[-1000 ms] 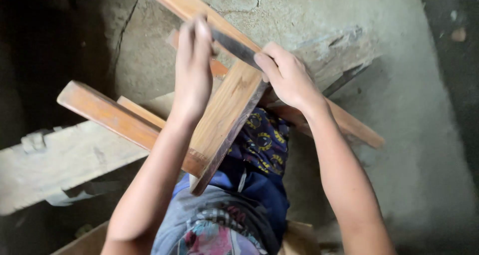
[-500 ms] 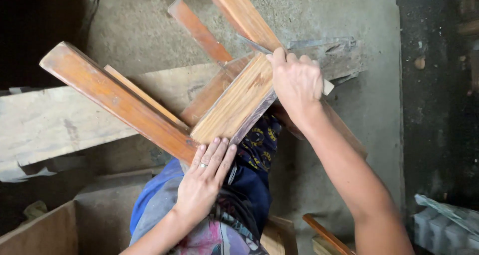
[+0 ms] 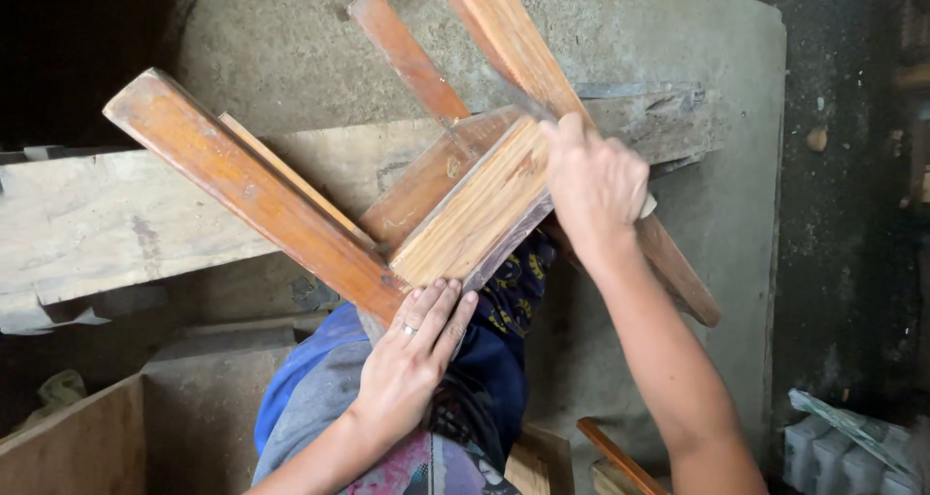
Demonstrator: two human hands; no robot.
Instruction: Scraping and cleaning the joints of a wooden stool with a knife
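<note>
A small wooden stool (image 3: 475, 209) lies tipped against my lap, its brown legs (image 3: 252, 190) sticking out toward the upper left and top. My right hand (image 3: 596, 180) grips a thin metal blade (image 3: 518, 96) pressed against the joint where a leg meets the stool's light wooden side. My left hand (image 3: 417, 350), wearing a ring, rests flat with fingers spread on the lower corner of the stool, steadying it against my knee.
A rough pale plank (image 3: 116, 233) runs across the left. Grey concrete floor (image 3: 697, 49) lies beyond. A wooden box (image 3: 77, 437) sits at the lower left, another stick (image 3: 620, 451) at the bottom, and pale blocks (image 3: 843, 447) at the lower right.
My left hand left the top of the stool and came down to its lower corner. The stool tipped so its legs swung left, and my right hand stayed at the joint.
</note>
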